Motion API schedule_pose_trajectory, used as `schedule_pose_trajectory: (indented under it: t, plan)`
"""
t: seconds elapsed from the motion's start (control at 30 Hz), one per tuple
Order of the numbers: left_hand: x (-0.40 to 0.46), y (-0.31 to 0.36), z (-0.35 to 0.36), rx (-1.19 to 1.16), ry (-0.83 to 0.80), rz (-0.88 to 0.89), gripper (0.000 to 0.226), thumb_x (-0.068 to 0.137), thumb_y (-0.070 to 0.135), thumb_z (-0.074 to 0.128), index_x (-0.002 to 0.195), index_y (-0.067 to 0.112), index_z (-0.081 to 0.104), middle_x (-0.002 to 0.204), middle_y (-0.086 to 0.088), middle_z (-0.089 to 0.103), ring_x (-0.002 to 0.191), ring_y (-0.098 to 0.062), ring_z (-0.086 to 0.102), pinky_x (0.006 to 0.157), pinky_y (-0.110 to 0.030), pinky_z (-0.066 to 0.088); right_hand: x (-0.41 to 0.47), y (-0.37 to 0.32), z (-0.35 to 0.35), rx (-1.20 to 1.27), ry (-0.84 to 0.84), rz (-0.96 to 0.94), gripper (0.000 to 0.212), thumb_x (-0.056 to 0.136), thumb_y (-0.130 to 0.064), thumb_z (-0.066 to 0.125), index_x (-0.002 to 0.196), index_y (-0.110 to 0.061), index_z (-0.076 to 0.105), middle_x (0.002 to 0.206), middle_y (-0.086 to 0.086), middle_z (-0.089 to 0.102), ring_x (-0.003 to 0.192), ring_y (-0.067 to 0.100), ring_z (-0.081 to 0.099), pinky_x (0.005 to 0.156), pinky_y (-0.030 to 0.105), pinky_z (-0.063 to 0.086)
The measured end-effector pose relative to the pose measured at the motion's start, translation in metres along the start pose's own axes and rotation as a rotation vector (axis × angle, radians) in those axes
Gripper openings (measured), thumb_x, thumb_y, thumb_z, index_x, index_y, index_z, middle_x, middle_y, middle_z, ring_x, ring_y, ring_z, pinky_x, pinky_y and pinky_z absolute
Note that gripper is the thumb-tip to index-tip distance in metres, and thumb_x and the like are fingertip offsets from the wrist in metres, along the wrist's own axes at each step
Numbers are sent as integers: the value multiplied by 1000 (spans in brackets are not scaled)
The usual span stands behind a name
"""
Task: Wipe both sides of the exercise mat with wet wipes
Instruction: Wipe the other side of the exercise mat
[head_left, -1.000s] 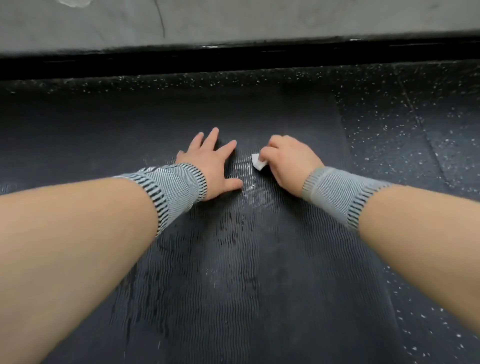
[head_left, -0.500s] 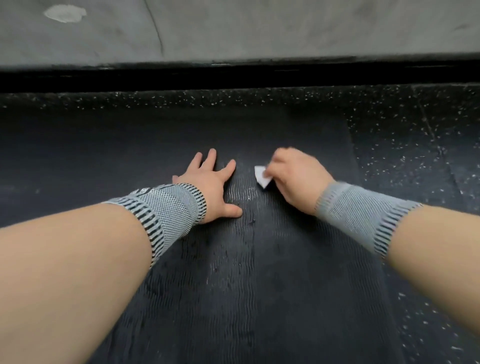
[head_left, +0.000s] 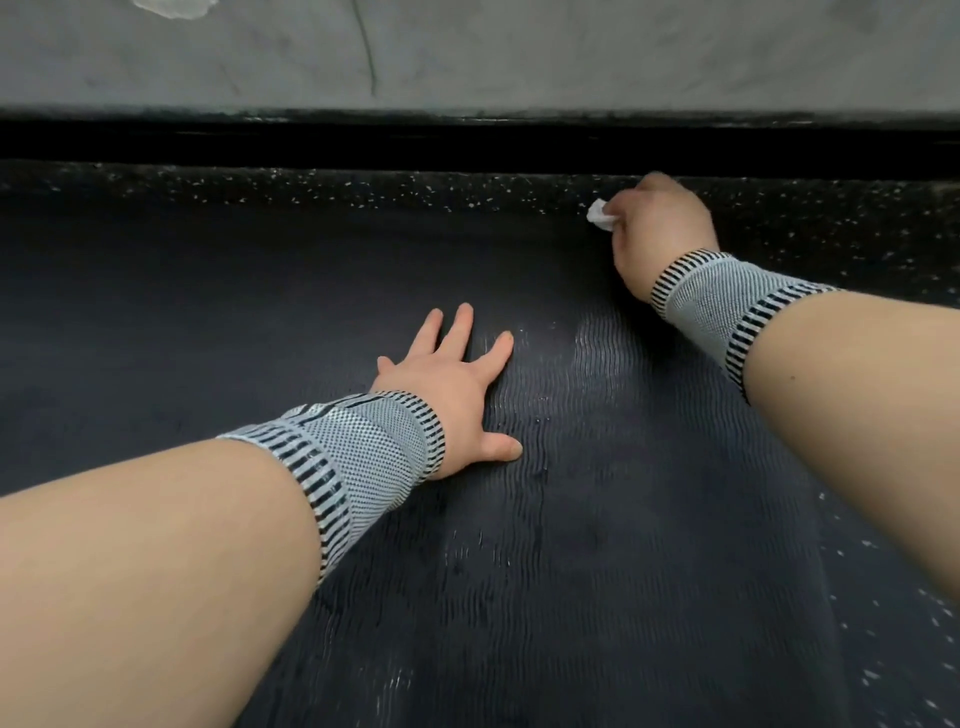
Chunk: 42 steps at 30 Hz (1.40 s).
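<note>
Left hand: the left hand (head_left: 448, 384) lies flat on the exercise mat (head_left: 597, 519), palm down, fingers straight and spread, thumb out to the side. It holds nothing; I judge it is there to pin the mat and prop the person's weight during the reach.

Exercise mat: dark and ribbed, it lies flat on the speckled floor (head_left: 857, 228) and runs from the near edge of view up toward the dark strip below the wall (head_left: 467, 52). A shiny damp band shows between the two hands, so that stretch looks already wiped.

Wet wipe: the wet wipe (head_left: 600, 214), a small white wad, sticks out at the left of the right fist, at the mat's far end.

Right hand: the right hand (head_left: 662, 228) has its fingers curled round the wipe, arm stretched forward, probably to carry the stroke out to the far edge.

Change, left hand: it stays planted and spread on the mat as half a second ago.

Change, right hand: then it was just beside the left hand; now it is well apart from it, farther forward and to the right.

Change, view: the wall and dark strip sit lower in the picture.
</note>
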<state>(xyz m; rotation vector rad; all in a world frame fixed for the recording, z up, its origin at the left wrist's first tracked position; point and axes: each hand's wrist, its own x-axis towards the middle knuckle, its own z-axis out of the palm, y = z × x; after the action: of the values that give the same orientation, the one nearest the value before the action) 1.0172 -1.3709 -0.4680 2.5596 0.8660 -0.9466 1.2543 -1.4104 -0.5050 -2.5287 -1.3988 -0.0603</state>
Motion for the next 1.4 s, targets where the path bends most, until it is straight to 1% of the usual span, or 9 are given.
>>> schedule_pose_trajectory:
  t: [0.2, 0.43, 0.63, 0.73, 0.97, 1.03, 1.2, 1.3, 1.4]
  plan:
    - [0, -1, 0, -7, -10, 4, 109, 78, 71, 61, 153, 41, -13, 158, 2, -31, 147, -25, -23, 115, -64, 16, 13, -33, 1, 90, -100, -168, 31, 91, -11, 51, 120, -12, 63, 117, 13, 55, 106, 34, 54, 91, 37, 44]
    - [1, 0, 1, 5, -12, -1, 108, 80, 71, 58, 153, 39, -15, 158, 0, -33, 147, -27, -25, 115, -65, 16, -77, -28, -15, 200, -176, -611, 18, 78, -6, 59, 90, -7, 73, 84, 13, 61, 73, 33, 60, 60, 38, 52]
    - [-1, 1, -1, 2, -14, -7, 109, 79, 71, 60, 153, 39, -13, 159, 1, -31, 148, -26, -23, 114, -64, 16, 15, -40, 4, 23, -119, -243, 26, 90, -13, 54, 113, -9, 66, 116, 16, 52, 104, 37, 53, 90, 37, 45]
    - [-1, 0, -1, -4, -3, -3, 109, 78, 70, 61, 153, 40, -12, 159, 1, -30, 148, -26, -22, 114, -65, 17, 20, -45, 6, 31, -135, -159, 31, 89, -13, 56, 119, -11, 63, 121, 14, 52, 109, 35, 52, 93, 33, 42]
    - [1, -1, 2, -8, 16, 5, 109, 78, 71, 61, 153, 39, -11, 159, 0, -29, 148, -27, -22, 113, -66, 17, -70, -33, -18, 172, -200, -563, 19, 81, -2, 61, 95, -8, 73, 93, 14, 61, 83, 35, 60, 70, 40, 52]
    - [1, -1, 1, -7, 17, 5, 109, 78, 71, 61, 153, 39, -11, 160, 0, -28, 148, -27, -21, 114, -66, 17, -47, -36, -12, 125, -156, -507, 22, 83, -4, 59, 100, -8, 72, 98, 17, 60, 88, 38, 59, 74, 41, 49]
    - [0, -1, 0, -14, 21, -6, 110, 76, 71, 63, 153, 42, -9, 160, 3, -27, 149, -25, -19, 115, -64, 18, 6, -50, 6, 47, -119, -102, 33, 91, -15, 54, 123, -14, 60, 125, 12, 50, 114, 33, 50, 95, 32, 40]
    - [0, -2, 1, -11, 25, -3, 110, 75, 72, 63, 153, 42, -9, 161, 2, -26, 149, -25, -18, 115, -64, 18, -28, -51, 0, 66, -133, -194, 31, 91, -14, 52, 119, -13, 64, 119, 13, 54, 109, 33, 54, 92, 35, 41]
    - [0, -3, 1, -8, 45, 4, 110, 75, 72, 63, 154, 41, -8, 161, 2, -25, 149, -25, -18, 115, -64, 19, -100, -46, -15, 176, -142, -404, 25, 84, -10, 54, 100, -13, 73, 95, 13, 62, 84, 35, 63, 72, 39, 52]
